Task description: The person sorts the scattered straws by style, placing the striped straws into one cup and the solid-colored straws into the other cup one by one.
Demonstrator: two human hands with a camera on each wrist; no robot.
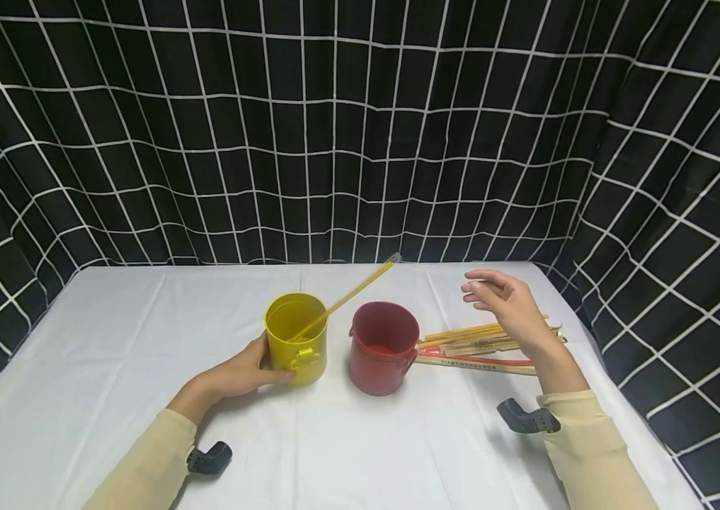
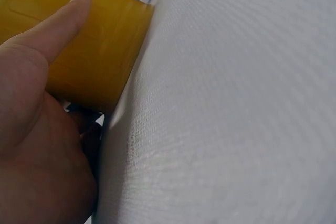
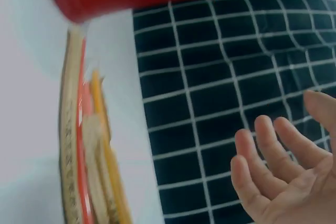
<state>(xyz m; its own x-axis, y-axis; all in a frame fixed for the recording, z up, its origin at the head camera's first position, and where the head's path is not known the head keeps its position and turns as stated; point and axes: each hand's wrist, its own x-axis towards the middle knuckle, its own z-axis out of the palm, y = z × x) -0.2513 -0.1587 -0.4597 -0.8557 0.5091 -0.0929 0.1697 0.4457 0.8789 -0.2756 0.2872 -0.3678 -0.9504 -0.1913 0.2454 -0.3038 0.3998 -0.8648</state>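
Observation:
My left hand (image 1: pixel 235 372) grips the side of a small yellow bucket (image 1: pixel 282 354) standing on the table. In the left wrist view the thumb (image 2: pixel 65 24) lies along the wall of the bucket. A thin yellow stick (image 1: pixel 360 288) with clear wrapping at its top leans in that bucket, its upper end slanting over toward the right. Just right of it stands a small red bucket (image 1: pixel 374 372) with a handle lug. My right hand (image 1: pixel 512 308) is raised with nothing in it, its fingers loosely bent. Behind and below it lie several wrapped sticks (image 3: pixel 73 129).
The stick pile (image 1: pixel 476 363) has paper and red-edged wrappers plus yellow sticks, beside the red bucket. A white cloth (image 1: pixel 143 340) covers the table. Black curtains with a white grid (image 1: pixel 347 127) hang behind and at both sides.

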